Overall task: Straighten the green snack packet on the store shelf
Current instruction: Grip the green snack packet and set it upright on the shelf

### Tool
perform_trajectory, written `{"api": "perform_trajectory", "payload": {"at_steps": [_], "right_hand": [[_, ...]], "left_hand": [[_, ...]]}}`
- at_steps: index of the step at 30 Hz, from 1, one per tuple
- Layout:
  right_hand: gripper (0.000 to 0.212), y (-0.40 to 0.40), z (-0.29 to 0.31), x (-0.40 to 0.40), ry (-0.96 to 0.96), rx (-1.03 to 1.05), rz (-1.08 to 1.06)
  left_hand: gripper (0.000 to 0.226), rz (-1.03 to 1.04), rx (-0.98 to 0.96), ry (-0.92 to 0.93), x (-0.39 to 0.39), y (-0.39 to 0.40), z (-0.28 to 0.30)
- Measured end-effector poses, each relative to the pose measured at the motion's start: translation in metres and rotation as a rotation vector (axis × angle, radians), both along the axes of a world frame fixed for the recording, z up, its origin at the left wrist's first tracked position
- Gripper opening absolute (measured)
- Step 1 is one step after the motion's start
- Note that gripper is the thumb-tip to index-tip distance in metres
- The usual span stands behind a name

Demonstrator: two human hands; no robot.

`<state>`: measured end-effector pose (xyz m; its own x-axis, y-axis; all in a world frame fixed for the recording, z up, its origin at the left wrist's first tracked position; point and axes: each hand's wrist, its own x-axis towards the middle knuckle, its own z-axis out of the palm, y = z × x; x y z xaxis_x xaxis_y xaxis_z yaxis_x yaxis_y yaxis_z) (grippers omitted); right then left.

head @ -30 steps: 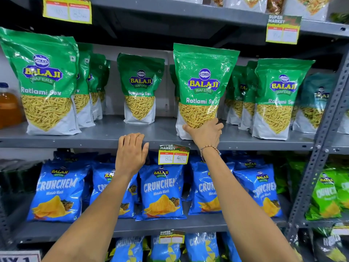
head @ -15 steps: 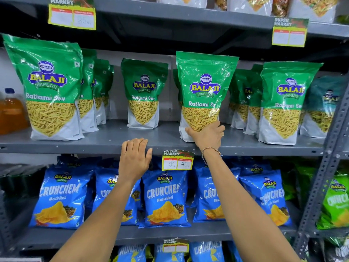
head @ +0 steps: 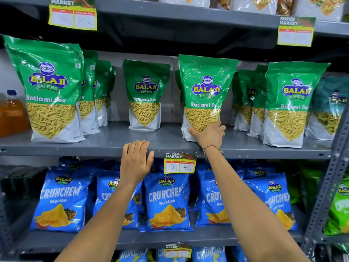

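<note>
A green Ratlami Sev snack packet [head: 205, 91] stands upright near the front of the grey middle shelf [head: 105, 142], right of centre. My right hand [head: 209, 134] grips its lower right corner, fingers wrapped over the white base. My left hand [head: 135, 161] rests flat on the shelf's front edge, left of the price tag [head: 180, 163], fingers together and holding nothing.
Other green Sev packets stand on the same shelf: a large one at the left [head: 49, 91], one set back in the middle [head: 145, 95], one at the right [head: 290, 104]. Blue Crunchem bags [head: 166, 201] fill the shelf below. An orange bottle [head: 11, 112] is far left.
The green packet has shifted slightly back and sits straighter on the shelf, my right hand staying on its lower corner. My left hand has stayed on the shelf edge.
</note>
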<state>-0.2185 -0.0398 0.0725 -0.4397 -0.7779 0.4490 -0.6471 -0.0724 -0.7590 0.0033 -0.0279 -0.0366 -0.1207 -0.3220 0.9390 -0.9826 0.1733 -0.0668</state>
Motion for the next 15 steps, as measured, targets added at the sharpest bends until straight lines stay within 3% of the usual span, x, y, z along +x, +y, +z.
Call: {"api": "perform_trajectory", "payload": {"at_steps": [5, 10, 12, 15], "right_hand": [[0.103, -0.003, -0.002, -0.001, -0.009, -0.015, 0.006], [0.127, 0.001, -0.004, -0.005, -0.009, -0.029, 0.029], [0.12, 0.004, -0.003, -0.002, 0.037, -0.078, -0.011], [0.083, 0.013, 0.0, 0.012, 0.144, -0.32, -0.091]], "left_hand": [[0.039, 0.007, 0.024, 0.006, 0.0, 0.0, 0.0], [0.041, -0.001, 0.062, 0.013, 0.001, 0.003, 0.002], [0.042, -0.018, 0.095, 0.0, 0.002, 0.006, 0.005], [0.042, -0.037, 0.125, 0.011, 0.017, 0.011, 0.008]]}}
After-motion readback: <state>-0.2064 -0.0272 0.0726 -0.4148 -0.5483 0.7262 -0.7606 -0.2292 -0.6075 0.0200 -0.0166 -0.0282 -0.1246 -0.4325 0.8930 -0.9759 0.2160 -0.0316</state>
